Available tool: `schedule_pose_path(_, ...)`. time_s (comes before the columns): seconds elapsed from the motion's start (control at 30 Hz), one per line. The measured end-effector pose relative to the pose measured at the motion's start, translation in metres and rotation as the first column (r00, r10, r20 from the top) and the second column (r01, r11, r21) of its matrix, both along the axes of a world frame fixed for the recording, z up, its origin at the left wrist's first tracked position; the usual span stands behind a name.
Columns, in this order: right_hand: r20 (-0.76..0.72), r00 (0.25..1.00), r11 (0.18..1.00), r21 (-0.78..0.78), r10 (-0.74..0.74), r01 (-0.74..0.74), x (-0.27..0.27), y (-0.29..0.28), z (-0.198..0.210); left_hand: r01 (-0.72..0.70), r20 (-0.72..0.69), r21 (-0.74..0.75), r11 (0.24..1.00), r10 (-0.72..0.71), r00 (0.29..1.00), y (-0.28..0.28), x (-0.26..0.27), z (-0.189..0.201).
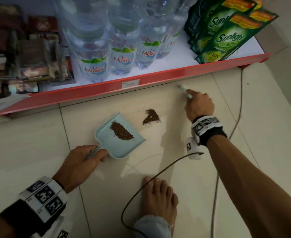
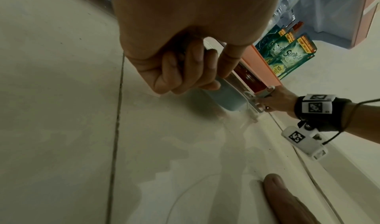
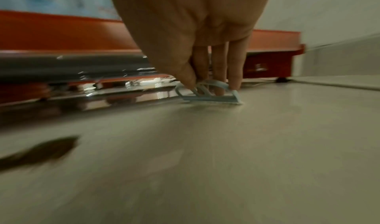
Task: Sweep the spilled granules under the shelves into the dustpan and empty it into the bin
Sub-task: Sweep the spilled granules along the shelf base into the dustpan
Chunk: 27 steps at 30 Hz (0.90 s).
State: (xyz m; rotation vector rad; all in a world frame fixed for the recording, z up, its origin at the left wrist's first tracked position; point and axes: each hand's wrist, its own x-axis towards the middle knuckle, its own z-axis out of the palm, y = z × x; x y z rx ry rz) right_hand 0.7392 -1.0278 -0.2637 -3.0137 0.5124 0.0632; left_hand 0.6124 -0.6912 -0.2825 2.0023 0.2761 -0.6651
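You are partway: one heap of brown granules (image 1: 122, 132) lies in the pale blue plastic dustpan (image 1: 107, 145), whose handle your left hand (image 1: 83, 162) grips. Another pile (image 1: 150, 117) sits just right on the floor. Your right hand (image 1: 199, 104) holds the small pale brush (image 1: 184, 90) by the red shelf edge (image 1: 158, 75). Emptying remains.

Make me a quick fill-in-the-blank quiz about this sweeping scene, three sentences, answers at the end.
1. The left hand holds the light blue ____ by its handle.
2. The right hand holds the small brush near the ____ shelf edge.
3. One pile of granules lies on the floor, the other pile lies in the ____.

Answers: dustpan; red; dustpan
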Motion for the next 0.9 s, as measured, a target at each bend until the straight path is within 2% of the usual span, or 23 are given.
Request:
schedule_pose_path(0.1, 0.019, 0.951, 0.949, 0.059, 0.31, -0.31, -0.025, 0.04, -0.005, -0.015, -0.004, -0.009, 1.0, 0.015, 1.0, 0.001, -0.002, -0.002)
schedule_pose_path(0.2, 0.003, 0.872, 0.868, 0.1, 0.489, -0.487, -0.047, 0.055, -0.002, -0.015, 0.002, -0.007, 1.0, 0.015, 1.0, 0.005, -0.004, -0.005)
schedule_pose_path(0.27, 0.04, 0.865, 0.855, 0.133, 0.501, -0.501, -0.053, 0.052, 0.007, -0.008, 0.005, -0.019, 1.0, 0.008, 1.0, 0.007, -0.007, -0.005)
schedule_pose_path(0.37, 0.18, 0.91, 0.906, 0.141, 0.373, -0.399, -0.04, 0.041, 0.015, -0.012, 0.005, -0.023, 1.0, 0.012, 1.0, 0.01, -0.011, -0.004)
schedule_pose_path(0.43, 0.158, 0.953, 0.958, 0.089, 0.257, -0.273, -0.021, 0.039, 0.013, -0.006, 0.003, -0.01, 1.0, 0.006, 1.0, 0.011, -0.012, -0.004)
schedule_pose_path(0.5, 0.098, 0.975, 0.974, 0.092, 0.198, -0.206, -0.006, 0.044, 0.008, -0.001, -0.001, 0.002, 1.0, 0.001, 1.0, 0.011, -0.013, -0.003)
schedule_pose_path(0.53, 0.076, 0.971, 0.964, 0.128, 0.226, -0.234, -0.003, 0.051, 0.003, -0.004, -0.001, 0.001, 1.0, 0.004, 1.0, 0.011, -0.013, -0.002)
schedule_pose_path(0.6, 0.038, 0.921, 0.896, 0.221, 0.387, -0.385, -0.003, 0.069, -0.002, -0.014, 0.0, -0.007, 1.0, 0.014, 1.0, 0.011, -0.013, -0.002)
schedule_pose_path(0.7, 0.007, 0.788, 0.741, 0.333, 0.616, -0.583, -0.013, 0.084, -0.004, -0.023, 0.005, -0.011, 1.0, 0.023, 1.0, 0.011, -0.012, -0.001)
schedule_pose_path(0.77, -0.02, 0.71, 0.671, 0.346, 0.704, -0.655, -0.018, 0.079, 0.002, -0.024, 0.01, -0.015, 1.0, 0.024, 1.0, 0.011, -0.011, -0.001)
schedule_pose_path(0.83, -0.068, 0.685, 0.665, 0.327, 0.725, -0.672, -0.02, 0.065, 0.011, -0.028, 0.01, -0.021, 0.999, 0.028, 1.0, 0.011, -0.01, -0.001)
schedule_pose_path(0.9, -0.071, 0.692, 0.678, 0.291, 0.719, -0.675, -0.022, 0.052, 0.022, -0.035, 0.009, -0.026, 0.999, 0.036, 0.999, 0.01, -0.009, -0.002)
